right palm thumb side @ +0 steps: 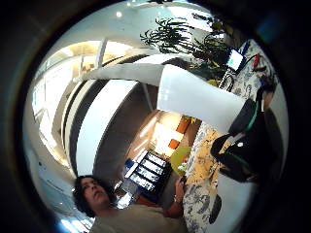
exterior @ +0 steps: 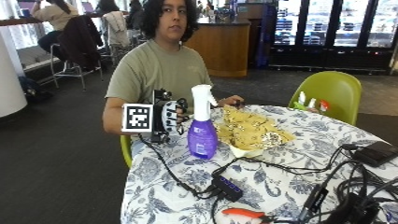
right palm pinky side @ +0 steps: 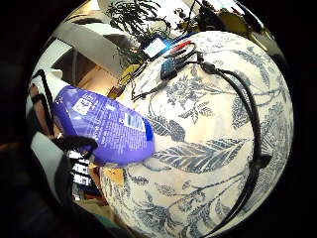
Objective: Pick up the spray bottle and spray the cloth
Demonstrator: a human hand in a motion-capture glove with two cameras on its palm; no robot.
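A purple spray bottle [exterior: 202, 136] with a white sprayer head stands upright on the blue-flowered tablecloth [exterior: 292, 177]. Just beside it lies a crumpled yellow patterned cloth [exterior: 252, 128]. My gloved right hand [exterior: 171, 115] hovers level with the bottle's neck on the side away from the cloth, fingers loosely curled toward it, with a small gap showing. The palm views show the purple body [right palm pinky side: 106, 124] and the white sprayer head [right palm thumb side: 194, 97] very close. The person's bare hand [exterior: 233, 100] rests at the cloth's far edge.
A black hub [exterior: 227, 186] with cables lies in front of the bottle, and red-handled pliers [exterior: 245, 213] sit near the table's front edge. More cables and a black box [exterior: 376, 153] lie beyond the cloth. A green chair [exterior: 330, 91] stands behind the table.
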